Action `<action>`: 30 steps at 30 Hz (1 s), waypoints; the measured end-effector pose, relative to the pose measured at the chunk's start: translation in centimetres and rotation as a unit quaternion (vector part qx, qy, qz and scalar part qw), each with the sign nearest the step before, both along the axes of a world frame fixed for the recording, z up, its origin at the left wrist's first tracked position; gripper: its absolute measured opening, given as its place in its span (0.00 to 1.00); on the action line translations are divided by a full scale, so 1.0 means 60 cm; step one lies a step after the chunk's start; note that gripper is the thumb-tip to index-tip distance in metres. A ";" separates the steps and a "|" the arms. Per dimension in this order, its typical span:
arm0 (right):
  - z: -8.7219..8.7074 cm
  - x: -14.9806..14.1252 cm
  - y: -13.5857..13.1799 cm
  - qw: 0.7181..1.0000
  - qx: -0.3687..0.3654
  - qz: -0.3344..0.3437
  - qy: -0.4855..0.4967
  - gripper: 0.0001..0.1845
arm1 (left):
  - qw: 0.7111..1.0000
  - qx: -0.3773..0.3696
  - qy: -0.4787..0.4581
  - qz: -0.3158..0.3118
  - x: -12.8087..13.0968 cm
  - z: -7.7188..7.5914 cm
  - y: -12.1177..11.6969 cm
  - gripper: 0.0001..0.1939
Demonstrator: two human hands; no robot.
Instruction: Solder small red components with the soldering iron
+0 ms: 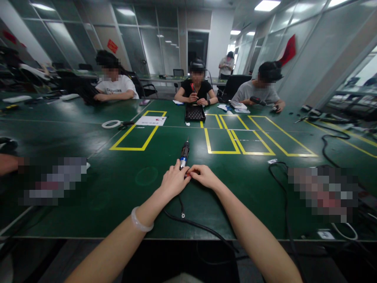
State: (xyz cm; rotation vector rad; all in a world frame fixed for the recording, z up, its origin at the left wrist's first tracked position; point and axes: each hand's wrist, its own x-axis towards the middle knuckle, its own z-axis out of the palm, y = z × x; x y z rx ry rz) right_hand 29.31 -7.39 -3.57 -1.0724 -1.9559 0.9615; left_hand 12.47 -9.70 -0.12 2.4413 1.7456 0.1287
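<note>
An electric screwdriver (pixel 184 152) with a black and blue body lies on the green table (pixel 118 177), its thin bit pointing away from me. My left hand (pixel 173 180) is wrapped over its near end, hiding that part. Close beside it, my right hand (pixel 204 176) has thumb and fingertips pinched together at the tool's near end. A small orange-red bit shows between the two hands, too covered to name. From under my left hand a black cord (pixel 194 224) runs toward the table's front edge.
Yellow tape frames (pixel 222 152) mark the table ahead. A black tray (pixel 194 113) stands before a seated person (pixel 196 88); others sit either side. A white sheet (pixel 151 120) and a white ring (pixel 111 124) lie ahead left. At right a black cable (pixel 285 196) crosses the table.
</note>
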 end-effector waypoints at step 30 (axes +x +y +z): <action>-0.008 0.000 0.003 1.000 -0.023 -0.018 0.011 0.09 | 0.987 -0.002 0.078 0.140 -0.343 -0.002 0.071 0.27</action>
